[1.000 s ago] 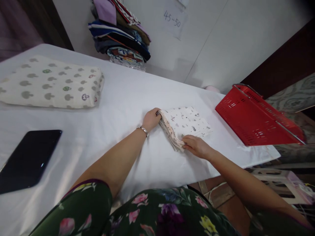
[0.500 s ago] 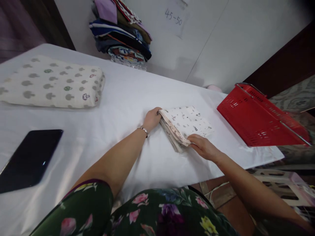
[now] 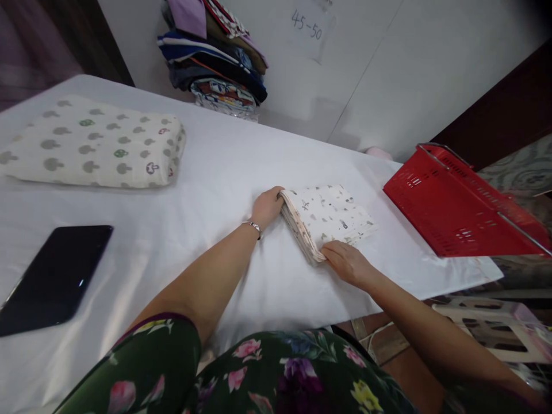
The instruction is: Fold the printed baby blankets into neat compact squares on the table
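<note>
A white cloth with small grey prints lies folded in several layers on the white-covered table. My left hand pinches its far left corner, the fingertips partly hidden by the fabric. At the near corner, my right hand grips the layered edge between thumb and fingers. The folded edge runs between both hands, and the rest of the cloth lies flat toward the right.
A larger folded cloth with mushroom prints lies at the left. Nearer stands a dark tablet, lying flat. A red basket occupies the right end. Folded fabrics are stacked by the wall behind, below a "45-50" paper sign.
My right hand has moved slightly left and down with the near corner, and the top layers now line up over the lower ones. My left hand stays at the far corner.
</note>
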`<action>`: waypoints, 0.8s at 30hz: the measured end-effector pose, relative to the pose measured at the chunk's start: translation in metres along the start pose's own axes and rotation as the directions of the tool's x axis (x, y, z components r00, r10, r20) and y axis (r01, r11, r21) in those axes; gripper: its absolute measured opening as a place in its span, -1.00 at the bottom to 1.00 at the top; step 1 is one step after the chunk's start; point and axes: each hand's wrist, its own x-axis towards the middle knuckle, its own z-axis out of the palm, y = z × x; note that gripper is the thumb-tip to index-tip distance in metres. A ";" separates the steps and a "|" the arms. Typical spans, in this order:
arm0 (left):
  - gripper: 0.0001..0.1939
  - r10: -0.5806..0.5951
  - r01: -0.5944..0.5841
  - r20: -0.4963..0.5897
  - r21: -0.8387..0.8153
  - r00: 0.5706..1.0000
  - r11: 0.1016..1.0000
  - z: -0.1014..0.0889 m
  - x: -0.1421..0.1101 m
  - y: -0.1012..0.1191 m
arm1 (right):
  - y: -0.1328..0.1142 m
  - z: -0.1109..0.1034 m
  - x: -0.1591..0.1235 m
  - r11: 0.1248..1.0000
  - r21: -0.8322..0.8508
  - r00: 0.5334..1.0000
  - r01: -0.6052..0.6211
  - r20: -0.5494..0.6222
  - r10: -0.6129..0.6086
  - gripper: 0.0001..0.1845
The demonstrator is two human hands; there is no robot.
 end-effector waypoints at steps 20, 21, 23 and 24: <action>-0.66 -0.031 0.031 -0.010 0.016 0.999 0.999 0.003 0.004 -0.007 | -0.014 0.021 0.000 0.999 -0.012 0.992 -0.034 -0.122 0.032 -0.67; -0.66 -0.027 0.027 -0.011 0.015 1.000 1.000 0.003 0.004 -0.007 | -0.014 0.022 -0.001 0.999 -0.012 0.991 -0.030 -0.131 0.028 -0.65; -0.67 -0.021 0.021 -0.010 0.011 1.000 1.000 0.003 0.004 -0.008 | -0.013 0.023 -0.003 1.000 -0.012 0.988 -0.022 -0.150 0.020 -0.63; -0.67 -0.017 0.018 -0.010 0.012 1.000 1.000 0.004 0.004 -0.008 | -0.013 0.024 -0.004 1.000 -0.011 0.987 -0.015 -0.161 0.013 -0.63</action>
